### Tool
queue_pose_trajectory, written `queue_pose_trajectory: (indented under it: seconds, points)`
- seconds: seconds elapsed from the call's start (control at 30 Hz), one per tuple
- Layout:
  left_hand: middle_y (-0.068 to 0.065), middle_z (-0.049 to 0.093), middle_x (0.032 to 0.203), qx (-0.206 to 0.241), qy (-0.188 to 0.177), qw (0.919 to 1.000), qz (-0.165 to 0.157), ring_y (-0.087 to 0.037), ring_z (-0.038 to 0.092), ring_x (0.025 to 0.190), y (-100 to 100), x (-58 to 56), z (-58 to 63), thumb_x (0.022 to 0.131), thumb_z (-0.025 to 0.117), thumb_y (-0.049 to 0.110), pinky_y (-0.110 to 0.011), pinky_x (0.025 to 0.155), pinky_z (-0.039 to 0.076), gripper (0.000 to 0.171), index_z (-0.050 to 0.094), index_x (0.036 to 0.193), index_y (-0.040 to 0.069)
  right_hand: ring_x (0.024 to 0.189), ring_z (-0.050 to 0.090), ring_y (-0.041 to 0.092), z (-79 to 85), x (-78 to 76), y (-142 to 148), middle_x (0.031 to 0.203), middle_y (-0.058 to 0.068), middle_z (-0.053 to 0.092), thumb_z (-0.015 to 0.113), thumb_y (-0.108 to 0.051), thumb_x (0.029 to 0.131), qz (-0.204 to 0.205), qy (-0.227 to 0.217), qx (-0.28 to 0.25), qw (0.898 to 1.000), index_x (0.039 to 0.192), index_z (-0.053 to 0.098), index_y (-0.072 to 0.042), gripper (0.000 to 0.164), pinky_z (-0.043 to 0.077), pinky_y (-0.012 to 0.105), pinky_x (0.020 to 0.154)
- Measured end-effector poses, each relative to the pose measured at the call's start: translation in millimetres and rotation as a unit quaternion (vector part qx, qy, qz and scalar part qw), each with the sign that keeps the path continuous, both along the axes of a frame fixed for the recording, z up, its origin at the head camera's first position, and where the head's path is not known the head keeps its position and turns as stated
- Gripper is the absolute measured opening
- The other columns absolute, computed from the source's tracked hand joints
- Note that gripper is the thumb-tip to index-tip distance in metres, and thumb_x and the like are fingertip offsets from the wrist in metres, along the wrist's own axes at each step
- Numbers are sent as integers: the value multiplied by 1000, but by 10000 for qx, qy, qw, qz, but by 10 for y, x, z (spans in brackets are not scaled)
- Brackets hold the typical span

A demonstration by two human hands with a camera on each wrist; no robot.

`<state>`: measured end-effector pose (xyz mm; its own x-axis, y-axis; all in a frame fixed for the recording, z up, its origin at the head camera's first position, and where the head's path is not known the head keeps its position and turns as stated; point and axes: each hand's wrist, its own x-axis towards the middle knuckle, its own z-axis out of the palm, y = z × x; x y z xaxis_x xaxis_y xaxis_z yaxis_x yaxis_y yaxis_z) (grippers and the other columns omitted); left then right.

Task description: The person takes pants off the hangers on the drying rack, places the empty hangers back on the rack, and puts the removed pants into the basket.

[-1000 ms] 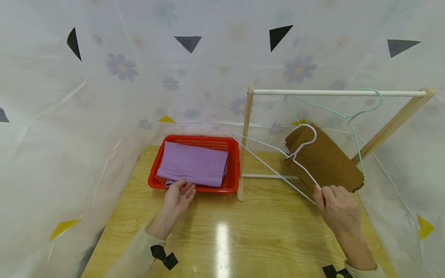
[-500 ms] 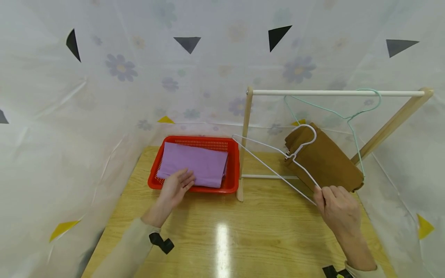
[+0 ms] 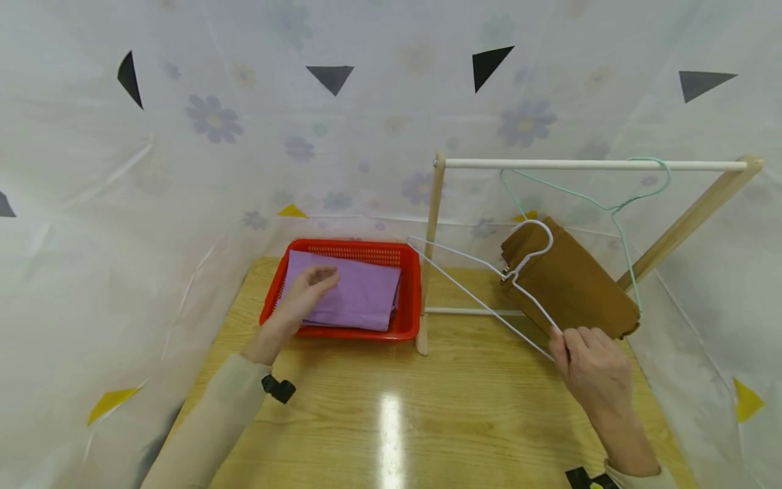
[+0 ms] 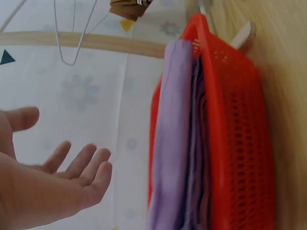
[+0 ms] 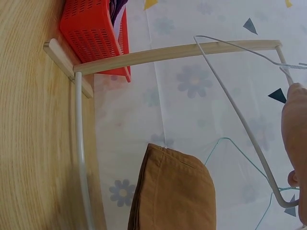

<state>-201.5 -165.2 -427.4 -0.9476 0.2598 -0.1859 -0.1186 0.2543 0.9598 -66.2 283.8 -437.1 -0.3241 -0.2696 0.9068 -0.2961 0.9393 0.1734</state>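
My left hand (image 3: 302, 292) hovers over the folded purple cloth (image 3: 366, 292) in the red basket (image 3: 412, 299). Its fingers are loosely bent with nothing in them; in the left wrist view a gap separates hand and cloth. On the right, my right hand (image 3: 595, 372) grips one lower corner of a white hanger (image 3: 516, 273), holding it off the table with its hook upward. Behind it, a brown folded garment (image 3: 568, 285) hangs on a mint-green hanger (image 3: 617, 206), covering that hanger's lower bar. More folded layers show under the purple cloth in the left wrist view.
A small rack stands on the right, its white rod (image 3: 580, 164) carrying the mint-green hanger. The rack's wooden post (image 3: 434, 204) rises just right of the basket. A wooden table (image 3: 427, 407) lies below, with a flower-patterned sheet (image 3: 366, 136) behind.
My left hand has left the basket's front edge, rising up and forward over the purple cloth and turning, empty throughout. My right hand and the white hanger have barely moved.
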Motion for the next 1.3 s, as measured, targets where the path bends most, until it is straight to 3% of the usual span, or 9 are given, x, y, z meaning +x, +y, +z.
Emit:
queue_pose_trajectory:
  seconds: [0.07,0.17,0.33,0.6,0.83,1.1,1.3]
  points:
    - [-10,46,145,-604,268,9975,-243,-31,43,136,-19,-22,47,96,57,42,-52,114,34,55,43,140,11,42,24,17,-3,1,0,47,1,25,45,-27,101,21,-10,-7,10000,54,32,-9,52,15,28,41]
    - [-7,48,145,-1344,691,9860,-706,-31,43,136,-58,-70,78,93,59,49,-53,111,37,57,46,138,16,42,22,16,-11,1,6,47,0,23,44,-27,101,32,-33,-19,10000,54,31,-9,52,14,27,42]
    - [-9,46,147,-1973,1229,9623,-1411,-37,40,137,-149,-175,66,93,60,46,-57,112,33,59,44,141,15,42,21,14,-27,2,23,47,-1,23,44,-27,101,28,-102,-47,9999,54,30,-10,52,12,26,42]
    - [-14,49,145,-3119,1767,9162,-1790,-36,45,135,-182,-248,-59,90,62,50,-54,110,38,68,44,142,10,42,21,14,-43,-2,41,47,0,24,44,-30,102,-41,-144,-3,9999,54,30,-10,53,12,26,42]
    - [-17,50,142,-3977,1924,8771,-1887,-36,46,132,-171,-227,-211,88,60,59,-55,108,38,71,48,141,13,43,22,14,-54,-1,48,47,0,25,44,-29,102,-5,-188,-7,9998,55,31,-10,53,12,26,42]
    - [-18,54,136,-4449,1757,8544,-2030,-39,50,125,-165,-187,-391,85,63,58,-55,101,43,58,59,127,19,43,21,14,-74,0,58,47,0,24,44,-29,101,-20,-205,-17,9998,54,30,-11,52,12,26,42]
    - [-17,55,134,-4431,1516,8583,-2098,-36,52,123,-130,-176,-469,87,64,52,-53,102,44,51,60,125,18,43,22,15,-70,-5,52,47,1,25,44,-29,101,0,-225,23,9997,54,31,-10,52,13,26,42]
